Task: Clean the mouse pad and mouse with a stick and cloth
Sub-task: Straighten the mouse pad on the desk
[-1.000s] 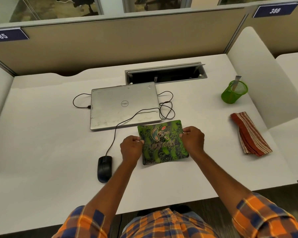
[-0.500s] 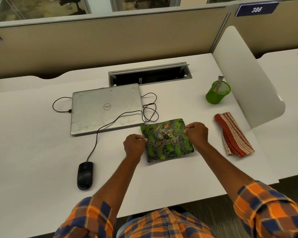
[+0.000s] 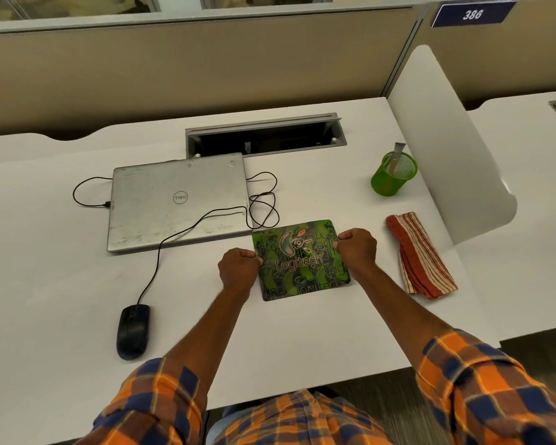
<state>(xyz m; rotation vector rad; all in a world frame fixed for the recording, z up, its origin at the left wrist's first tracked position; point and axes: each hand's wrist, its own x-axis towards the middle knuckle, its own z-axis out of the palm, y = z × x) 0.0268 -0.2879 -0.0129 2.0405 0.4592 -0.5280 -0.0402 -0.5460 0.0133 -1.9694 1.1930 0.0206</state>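
Observation:
A green patterned mouse pad (image 3: 299, 261) lies on the white desk (image 3: 45, 268) in front of me. My left hand (image 3: 238, 269) pinches its left edge and my right hand (image 3: 357, 248) pinches its right edge. A black wired mouse (image 3: 133, 330) sits to the lower left, apart from both hands, its cable running up over the laptop. A folded red and white striped cloth (image 3: 421, 256) lies to the right of the pad. A stick (image 3: 395, 157) stands in a green mesh cup (image 3: 393, 178) at the back right.
A shut silver laptop (image 3: 177, 200) lies behind the pad, with black cable loops (image 3: 264, 203) beside it. An open cable tray (image 3: 264, 136) is set into the desk at the back. A white divider panel (image 3: 443, 149) stands on the right, beige partitions behind.
The view has shifted to the right, so everything sits further left in frame. Both hands still hold the pad's edges; the pad has slid slightly right, toward the cloth.

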